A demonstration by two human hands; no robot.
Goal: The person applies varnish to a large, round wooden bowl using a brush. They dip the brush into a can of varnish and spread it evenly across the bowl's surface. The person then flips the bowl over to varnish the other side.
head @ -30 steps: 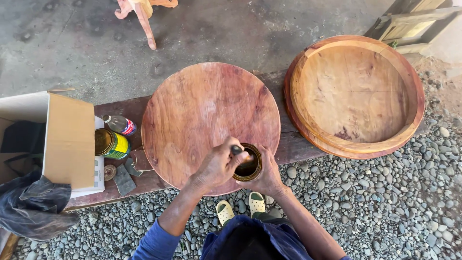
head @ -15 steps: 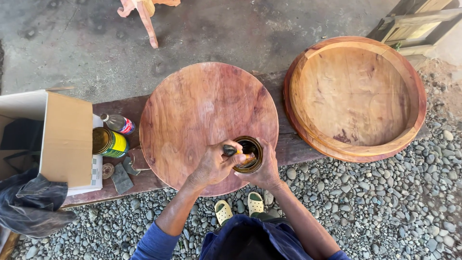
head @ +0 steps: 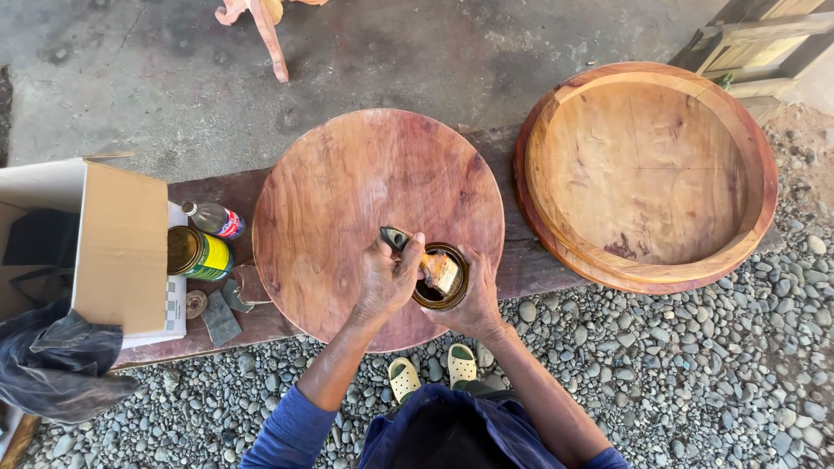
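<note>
A round reddish wooden board (head: pixel 365 191) lies flat on a dark plank bench (head: pixel 521 260). On the board's near edge stands a small open can (head: pixel 427 300) of dark liquid, gripped from the right by my right hand (head: pixel 476 304). My left hand (head: pixel 387 278) is closed on the dark handle of a paintbrush (head: pixel 439 271). The brush's pale, wet bristles hang just over the can's mouth.
A large round wooden tray (head: pixel 651 174) with a raised rim sits at the right end of the bench. At the left are a yellow-green tin (head: pixel 198 254), a small bottle (head: pixel 217 220), a cardboard box (head: pixel 117 247), sandpaper scraps (head: pixel 221 317) and dark cloth (head: pixel 61 360). Gravel lies below.
The brush has come up out of the can, so its bristles now show above the rim. My left hand has shifted slightly left; my right hand still holds the can.
</note>
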